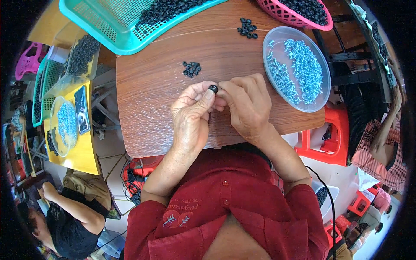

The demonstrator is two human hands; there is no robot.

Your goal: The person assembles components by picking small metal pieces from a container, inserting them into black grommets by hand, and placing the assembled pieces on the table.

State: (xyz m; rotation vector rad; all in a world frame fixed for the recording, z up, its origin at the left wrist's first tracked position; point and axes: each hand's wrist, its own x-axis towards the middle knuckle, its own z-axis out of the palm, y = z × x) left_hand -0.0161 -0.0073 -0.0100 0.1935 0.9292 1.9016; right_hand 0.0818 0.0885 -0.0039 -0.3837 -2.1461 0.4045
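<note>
My left hand (193,115) pinches a small black ring-shaped part (212,89) between thumb and forefinger, over the wooden table. Close against it is my right hand (247,102), its fingers pressed together beside the part; whatever they hold is hidden. A little heap of similar black parts (191,69) lies just beyond my left hand. Farther off, near the table's back edge, sits a second small cluster of black parts (247,28). To the right of my hands, a round clear plastic dish (265,58) holds many tiny blue, shiny pieces.
A teal perforated basket (125,47) with black parts stands at the back left of the brown table (143,117). A pink basket (294,19) is at the back right. Red stools (342,134) flank the table. On the left, another person (78,212) sits by a yellow table (89,151).
</note>
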